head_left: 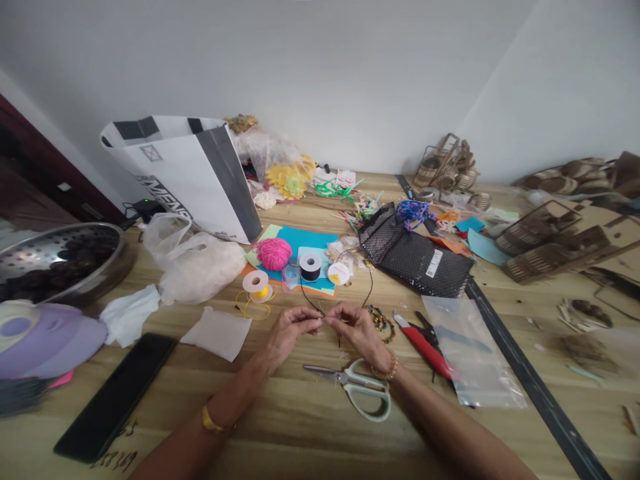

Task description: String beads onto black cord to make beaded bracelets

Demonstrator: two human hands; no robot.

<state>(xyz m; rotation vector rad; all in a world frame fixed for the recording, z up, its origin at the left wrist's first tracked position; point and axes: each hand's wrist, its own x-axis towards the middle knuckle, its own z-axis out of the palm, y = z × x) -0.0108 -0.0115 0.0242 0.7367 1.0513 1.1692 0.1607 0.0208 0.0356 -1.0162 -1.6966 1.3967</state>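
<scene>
My left hand point(295, 328) and my right hand point(353, 327) meet fingertip to fingertip over the middle of the table. Both are closed in a pinch on a thin black cord point(310, 303), which runs up toward the black spool point(311, 267). Another stretch of dark cord loops up behind my right hand. The exact spot between the fingertips is too small to make out. Colourful beaded strands point(383, 323) lie just right of my right hand. Below the hands, scissors point(350, 381) with pale green handles rest on the wood.
A yellow spool point(259, 285), pink yarn ball point(274, 253) and white packet point(217, 333) lie at left, near a black phone-like slab point(117, 393). To the right are a red-handled cutter point(425, 350), clear plastic bag point(473, 353) and black padded pouch point(425, 257). A large paper bag point(190, 180) stands behind.
</scene>
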